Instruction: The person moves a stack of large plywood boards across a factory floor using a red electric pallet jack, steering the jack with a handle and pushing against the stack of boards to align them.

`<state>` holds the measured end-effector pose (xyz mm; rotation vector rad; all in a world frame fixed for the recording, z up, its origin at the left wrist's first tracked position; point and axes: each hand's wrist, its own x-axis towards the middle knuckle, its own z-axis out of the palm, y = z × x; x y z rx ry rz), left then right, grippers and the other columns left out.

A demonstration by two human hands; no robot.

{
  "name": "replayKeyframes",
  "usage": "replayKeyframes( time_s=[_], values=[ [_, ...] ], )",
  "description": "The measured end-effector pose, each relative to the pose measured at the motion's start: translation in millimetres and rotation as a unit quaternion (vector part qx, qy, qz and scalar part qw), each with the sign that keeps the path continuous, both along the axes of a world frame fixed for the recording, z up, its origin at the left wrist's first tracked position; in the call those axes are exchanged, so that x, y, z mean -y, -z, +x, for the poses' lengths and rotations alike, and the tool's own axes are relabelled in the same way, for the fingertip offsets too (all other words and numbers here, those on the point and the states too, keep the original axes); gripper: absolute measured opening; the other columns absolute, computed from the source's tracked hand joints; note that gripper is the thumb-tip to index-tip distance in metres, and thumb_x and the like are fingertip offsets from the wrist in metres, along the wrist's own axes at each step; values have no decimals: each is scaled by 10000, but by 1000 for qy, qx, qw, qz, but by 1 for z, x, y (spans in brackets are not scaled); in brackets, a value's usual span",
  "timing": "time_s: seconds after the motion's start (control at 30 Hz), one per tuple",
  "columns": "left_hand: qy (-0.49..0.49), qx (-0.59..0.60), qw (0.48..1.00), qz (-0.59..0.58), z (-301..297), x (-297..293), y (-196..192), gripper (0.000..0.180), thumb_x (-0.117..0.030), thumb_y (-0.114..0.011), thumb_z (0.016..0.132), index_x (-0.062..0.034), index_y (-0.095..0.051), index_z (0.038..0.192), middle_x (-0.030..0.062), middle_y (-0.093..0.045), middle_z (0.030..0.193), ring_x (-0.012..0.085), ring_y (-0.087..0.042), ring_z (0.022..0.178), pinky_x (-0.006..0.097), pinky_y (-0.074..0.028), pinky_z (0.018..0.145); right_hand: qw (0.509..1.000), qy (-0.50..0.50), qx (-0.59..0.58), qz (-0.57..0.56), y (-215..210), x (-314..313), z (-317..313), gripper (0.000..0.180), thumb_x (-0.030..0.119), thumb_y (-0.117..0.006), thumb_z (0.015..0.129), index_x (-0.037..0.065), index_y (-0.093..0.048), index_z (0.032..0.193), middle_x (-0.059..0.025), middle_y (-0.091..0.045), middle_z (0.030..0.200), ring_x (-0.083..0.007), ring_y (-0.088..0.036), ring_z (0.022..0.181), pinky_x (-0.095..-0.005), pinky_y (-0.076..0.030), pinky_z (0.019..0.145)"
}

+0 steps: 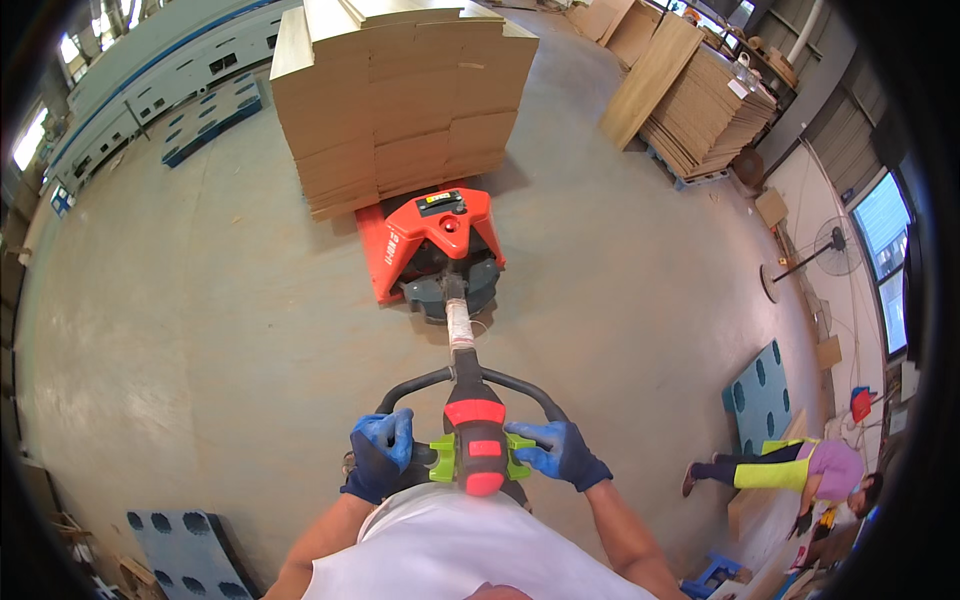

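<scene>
Two blue-gloved hands are at the handle of the red pallet jack, straight ahead of me at waist height. My left hand [380, 450] is curled around the left side of the handle [478, 420]. My right hand [562, 455] has its fingers stretched inward to the green lever [517, 458]; I cannot tell whether its palm closes on the grip. The pallet jack [450, 222] sits on the floor at the handle's far end, just in front of a tall stack of brown boards [410, 110]. Off to my right, a person [835, 470] in a yellow apron stands near a blue pallet [758, 395].
</scene>
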<state>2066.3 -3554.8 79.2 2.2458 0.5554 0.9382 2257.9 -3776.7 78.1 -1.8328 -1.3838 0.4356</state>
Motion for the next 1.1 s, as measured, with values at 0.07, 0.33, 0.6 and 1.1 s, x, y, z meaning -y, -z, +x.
replayKeyframes(
  time_s=[0.07,0.33,0.6,1.1],
  values=[
    [-14,-1,1000,16,17,19,12,142,-87,-570,822,-15,-622,711,142,-510,530,294,-536,481,383,-397,471,1000,-22,-9,-2,12,10,27,414,268,-703,756,91,-645,1126,-156,-588,611,-273,-582,535,-347,-448,543],
    [-23,-34,998,-49,43,24,59,161,-101,-544,841,-28,-668,771,98,-598,568,259,-595,522,344,-461,520,997,-73,24,2,52,2,75,442,338,-713,757,97,-647,1121,-166,-600,623,-288,-593,541,-350,-450,526],
    [-55,0,998,-19,67,11,100,185,-87,-537,842,8,-677,767,101,-615,558,249,-620,544,343,-482,554,995,-78,65,12,84,-21,102,436,386,-675,792,104,-644,1123,-176,-591,615,-322,-591,540,-392,-453,531],
    [-108,22,994,-21,111,-22,169,208,-98,-507,853,-4,-685,799,117,-658,635,265,-645,621,358,-495,647,989,-112,88,27,148,-70,155,462,400,-692,774,114,-638,1133,-175,-592,637,-308,-598,565,-378,-454,544]
  ],
)
